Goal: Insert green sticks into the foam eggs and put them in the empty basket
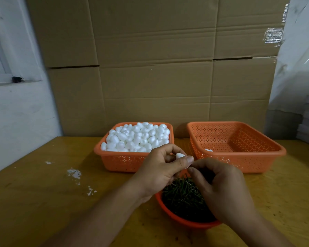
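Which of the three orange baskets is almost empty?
The right rear basket: only one white piece shows inside. The left rear basket is heaped with foam eggs; the near basket holds green sticks.

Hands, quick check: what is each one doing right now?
Left hand: pinches a white foam egg between thumb and fingers.
Right hand: fingers curled at the egg, likely pinching a green stick; the stick itself cannot be made out.

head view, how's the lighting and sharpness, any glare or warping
Head view: dim and warm; the sticks read as a dark mass. Glare only on the tape and plastic sheet at upper right. Wide-angle warp bends the box edges. The egg in the left hand is bright, with little detail.
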The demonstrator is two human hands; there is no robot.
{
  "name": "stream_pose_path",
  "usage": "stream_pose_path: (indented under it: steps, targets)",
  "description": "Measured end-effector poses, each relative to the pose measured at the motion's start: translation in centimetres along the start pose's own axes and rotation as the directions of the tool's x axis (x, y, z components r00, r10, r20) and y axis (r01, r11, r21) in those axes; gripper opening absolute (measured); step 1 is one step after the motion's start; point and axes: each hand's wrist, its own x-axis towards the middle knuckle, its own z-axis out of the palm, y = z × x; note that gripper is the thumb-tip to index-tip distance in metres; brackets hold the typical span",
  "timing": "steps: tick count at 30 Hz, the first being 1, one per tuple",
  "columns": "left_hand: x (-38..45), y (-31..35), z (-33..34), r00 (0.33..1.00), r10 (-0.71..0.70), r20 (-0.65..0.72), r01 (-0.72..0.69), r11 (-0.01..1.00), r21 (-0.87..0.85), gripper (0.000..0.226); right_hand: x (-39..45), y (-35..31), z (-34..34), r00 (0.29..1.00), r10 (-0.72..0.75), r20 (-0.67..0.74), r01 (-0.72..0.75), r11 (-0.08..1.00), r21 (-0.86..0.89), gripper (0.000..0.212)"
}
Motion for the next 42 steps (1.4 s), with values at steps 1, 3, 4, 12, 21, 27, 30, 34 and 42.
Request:
stream_pose_path:
  steps: [1,3,4,12,21,27,30,34,42]
  targets:
    - [0.0,0.0,0.0,1.000,0.008,-0.003,-0.008,1.000,0.013,0.017,0.0,0.1,0.0,1.000,0.016,-0.006,-0.016,1.000,0.024,0.011]
    - [0.0,0.0,-0.1,1.000,0.026,0.004,-0.026,0.999,0.022,0.018,0.1,0.2,0.0,0.999,0.034,-0.014,-0.033,0.998,0.057,0.013]
    - [0.0,0.0,-0.1,0.999,0.033,0.013,-0.033,0.999,0.017,0.018,0.1,0.2,0.1,0.999,0.041,-0.014,-0.039,0.997,0.071,0.014]
    - [0.0,0.1,-0.3,0.996,0.077,0.042,-0.078,0.996,0.032,0.017,0.1,0.3,0.1,0.999,0.036,-0.004,-0.035,0.982,0.186,0.018]
    - [0.0,0.3,-0.4,0.993,0.108,0.049,-0.113,0.989,0.098,0.018,-0.1,0.2,0.3,0.999,-0.004,-0.034,0.010,0.982,0.190,0.015]
    - [-0.2,0.6,-0.4,0.989,0.131,0.069,-0.139,0.983,0.124,0.020,-0.2,0.1,0.3,0.999,-0.013,-0.038,0.021,0.977,0.212,0.018]
    - [-0.3,0.8,-0.3,0.988,0.136,0.071,-0.144,0.982,0.123,0.021,-0.1,0.0,0.4,0.998,-0.028,-0.054,0.039,0.976,0.216,0.019]
    - [-0.4,1.0,-0.3,0.989,0.128,0.068,-0.135,0.984,0.119,0.026,-0.2,-0.1,0.3,0.997,-0.063,-0.038,0.070,0.971,0.229,0.020]
    - [-0.2,0.8,-0.3,0.992,0.120,0.042,-0.124,0.988,0.092,0.026,-0.1,-0.4,0.2,0.994,-0.102,-0.029,0.106,0.947,0.305,0.028]
